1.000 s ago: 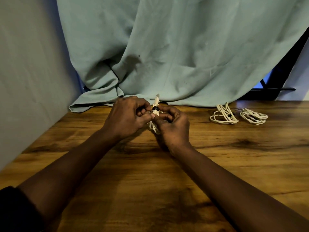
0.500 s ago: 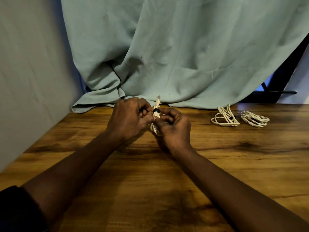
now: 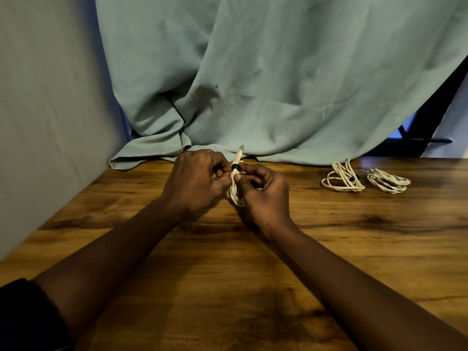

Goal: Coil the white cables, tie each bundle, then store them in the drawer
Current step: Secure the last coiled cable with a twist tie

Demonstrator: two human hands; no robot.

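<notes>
Little has changed over the last second. The left hand (image 3: pixel 196 179) and right hand (image 3: pixel 263 196) are still closed together on the cable bundle (image 3: pixel 234 191) near the far edge of the tabletop, but they now sit a touch further from that edge than a second ago, and the right thumb has slid slightly along the bundle just below the black tie (image 3: pixel 236 168). The plug end (image 3: pixel 240 154) still sticks up past the tie, tilted a little more to the right. The view itself has shifted slightly rightward, so the drape covers more of the left wall.
</notes>
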